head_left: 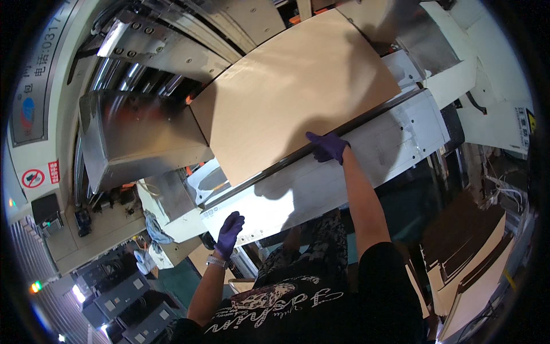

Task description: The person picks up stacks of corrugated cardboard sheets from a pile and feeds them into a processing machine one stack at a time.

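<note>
1. Head view: the right hand (327, 147), in a purple glove, lies at the near edge of a large tan board (292, 86). Its fingers are curled over that edge where it meets a dark rail (366, 114). The grip looks loose rather than clenched; how far the fingers wrap under cannot be told.
2. The left hand (229, 231), also in a purple glove, rests with fingers bent against the lower edge of the white machine surface (395, 143). It holds nothing that can be seen. A light band sits at its wrist.
3. The board lies flat and slanted across the frame. Its far end reaches toward the machine's metal guides (172, 40), and its left side lies just beside a steel hood (137, 143).
4. Judgement: the board appears to be in the act of being fed or squared against the rail. The next move would likely call for an even push along the edge, with the fingers kept away from the rail's gap.
5. Signs: a round red prohibition sign (32, 178) sits at far left. Beside it is a small red rectangular label (53, 171), and above it a long grey plate (34, 74) with a blue-and-red emblem. A yellow-and-black warning label (530, 121) is at far right.
6. Brown boards (470, 241) are stacked at lower right.
</note>
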Tool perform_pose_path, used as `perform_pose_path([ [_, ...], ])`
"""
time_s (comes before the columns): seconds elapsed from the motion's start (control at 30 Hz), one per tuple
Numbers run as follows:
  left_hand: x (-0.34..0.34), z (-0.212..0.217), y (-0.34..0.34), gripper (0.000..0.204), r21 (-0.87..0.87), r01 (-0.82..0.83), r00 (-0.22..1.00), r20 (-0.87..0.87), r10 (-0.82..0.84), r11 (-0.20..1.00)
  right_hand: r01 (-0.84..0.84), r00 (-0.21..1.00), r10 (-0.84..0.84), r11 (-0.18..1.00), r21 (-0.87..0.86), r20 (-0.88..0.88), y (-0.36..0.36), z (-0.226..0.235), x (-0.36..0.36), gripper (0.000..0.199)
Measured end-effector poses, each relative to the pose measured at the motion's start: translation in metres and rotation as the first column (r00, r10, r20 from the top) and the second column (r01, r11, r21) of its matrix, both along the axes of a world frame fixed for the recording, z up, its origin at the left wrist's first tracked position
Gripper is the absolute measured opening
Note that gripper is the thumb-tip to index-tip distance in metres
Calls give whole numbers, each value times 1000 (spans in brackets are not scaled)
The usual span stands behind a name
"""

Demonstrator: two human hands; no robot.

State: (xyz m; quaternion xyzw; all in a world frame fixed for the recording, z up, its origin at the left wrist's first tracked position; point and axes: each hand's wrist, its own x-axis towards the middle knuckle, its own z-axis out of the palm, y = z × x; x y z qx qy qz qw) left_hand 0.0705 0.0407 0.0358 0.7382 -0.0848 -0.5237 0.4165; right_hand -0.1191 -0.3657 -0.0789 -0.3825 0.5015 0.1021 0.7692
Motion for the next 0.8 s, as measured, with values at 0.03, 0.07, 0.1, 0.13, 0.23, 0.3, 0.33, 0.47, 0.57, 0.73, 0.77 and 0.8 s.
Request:
perform_pose_path([
  [0.03,-2,-2,-3,44,38,-49,996,-69,52,998,76,996,-76,997,5,40,2,-3,-4,60],
  [0.07,-4,-4,-9,43,78,-91,985,-138,102,993,156,985,-156,988,12,77,6,-5,-6,58],
  [0.1,-8,-8,-13,41,48,-163,961,-219,169,985,245,966,-244,970,5,89,13,-8,-9,56],
  [0.13,-11,-14,-23,40,-13,-204,929,-317,189,979,340,936,-338,940,-11,95,17,-3,-18,54],
  [0.23,-19,-57,-50,42,-14,-466,702,-614,360,884,621,762,-624,780,79,173,25,1,-35,52],
  [0.3,-19,-85,-93,60,64,-610,568,-659,493,790,744,598,-750,651,154,282,17,2,-45,55],
  [0.33,-12,-100,-106,74,57,-662,507,-700,503,747,769,521,-772,610,191,364,7,3,-42,58],
  [0.47,3,-125,-152,81,-132,-741,495,-770,402,658,805,337,-839,492,331,428,-45,-19,-38,55],
  [0.57,4,-129,-165,72,-191,-760,501,-781,374,621,852,357,-786,495,169,505,-69,-47,-32,55],
  [0.73,-3,-127,-161,70,-201,-845,413,-834,366,495,859,363,-816,480,179,450,-60,-34,-33,53],
  [0.77,0,-140,-157,69,-155,-842,430,-773,467,517,859,360,-830,473,196,425,-59,-36,-39,52],
  [0.8,0,-146,-158,70,-147,-841,430,-767,477,521,860,357,-845,464,213,399,-61,-38,-44,51],
])
